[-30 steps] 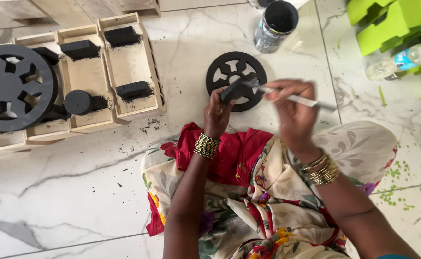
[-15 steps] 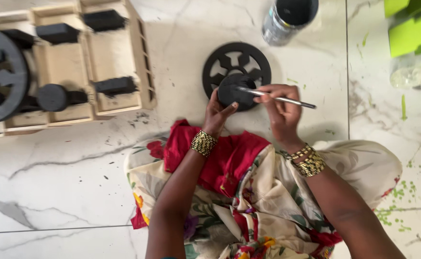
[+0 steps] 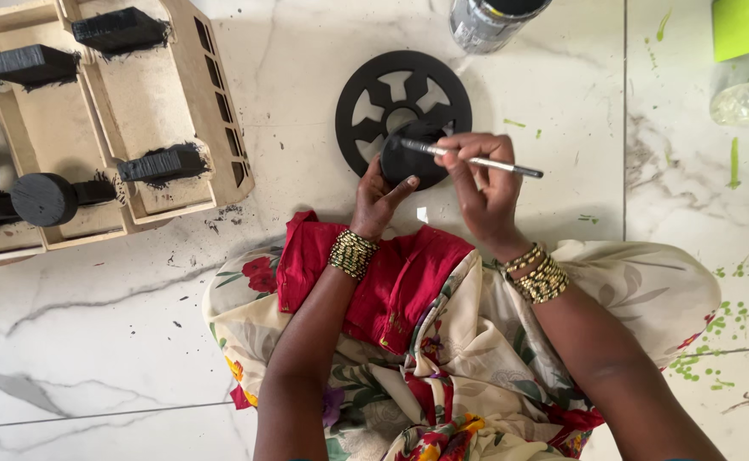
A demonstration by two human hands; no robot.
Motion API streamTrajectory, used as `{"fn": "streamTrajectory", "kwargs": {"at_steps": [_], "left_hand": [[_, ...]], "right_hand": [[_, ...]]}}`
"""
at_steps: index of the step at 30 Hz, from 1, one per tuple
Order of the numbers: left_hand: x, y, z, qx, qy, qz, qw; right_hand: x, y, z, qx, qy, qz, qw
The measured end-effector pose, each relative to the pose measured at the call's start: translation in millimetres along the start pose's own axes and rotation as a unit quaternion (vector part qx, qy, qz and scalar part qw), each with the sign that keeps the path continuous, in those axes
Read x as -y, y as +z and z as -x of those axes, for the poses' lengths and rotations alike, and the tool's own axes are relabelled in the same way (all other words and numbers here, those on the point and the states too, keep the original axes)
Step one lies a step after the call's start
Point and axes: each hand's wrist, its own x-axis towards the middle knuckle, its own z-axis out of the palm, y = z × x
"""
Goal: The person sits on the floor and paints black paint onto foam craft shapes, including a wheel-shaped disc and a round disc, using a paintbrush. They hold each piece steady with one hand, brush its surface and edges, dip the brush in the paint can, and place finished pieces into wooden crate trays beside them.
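Our left hand (image 3: 380, 198) pinches a small black disc (image 3: 414, 155) by its lower edge, fingers closed on it, holding it just above the floor. Our right hand (image 3: 483, 189) is closed around a thin paintbrush (image 3: 475, 160), whose dark tip rests on the disc's upper face while the pale handle points off to the right.

The disc sits directly over a larger black spoked wheel (image 3: 403, 101) lying flat on the white marble floor (image 3: 135, 307). Since the left fingers grip the painted piece itself, we judge that wet paint could smear onto them or leave bare fingerprints on the edge. A slip of that pinch could drop the disc onto the wheel below, marking both surfaces.

Our lap, covered in a floral cloth with a red fold (image 3: 366, 273), lies just beneath both wrists, so a drip from the brush could stain it. The bangles on each wrist could also brush fresh paint.

Farther out, an open paint tin (image 3: 489, 21) stands near the wheel's upper right; a reach across it could tip it. To the left, wooden trays (image 3: 191, 111) carry black-painted blocks, with black flecks scattered on the floor beside them, and green spatters mark the floor at right.
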Motion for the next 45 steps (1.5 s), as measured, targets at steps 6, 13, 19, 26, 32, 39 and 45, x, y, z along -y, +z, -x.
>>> {"fn": "streamTrajectory", "kwargs": {"at_steps": [6,13,19,26,32,39,45], "left_hand": [[-6,-5,0,-0.044,0.002,0.034,0.998],[4,-6,-3,-0.001,0.022,0.042,0.999],[10,-7,-2,0.016,0.040,0.013,0.999],[13,-10,-5,-0.017,0.008,-0.001,1.000],[-1,-11,-2,-0.074,0.134,-0.186,0.971],[-22,2,4,-0.139,0.207,-0.445,0.860],[-38,6,10,-0.162,0.250,-0.414,0.860]], "right_hand": [[-1,-16,-15,-0.058,0.017,-0.005,0.998],[-1,9,3,0.002,0.021,-0.037,0.999],[-5,-13,-10,-0.042,0.016,-0.013,0.999],[-12,3,3,0.016,0.043,-0.029,0.999],[-9,-16,-18,-0.077,0.008,-0.024,0.997],[-6,2,0,-0.006,0.034,-0.056,0.998],[1,-11,-15,-0.075,0.037,-0.035,0.996]]}}
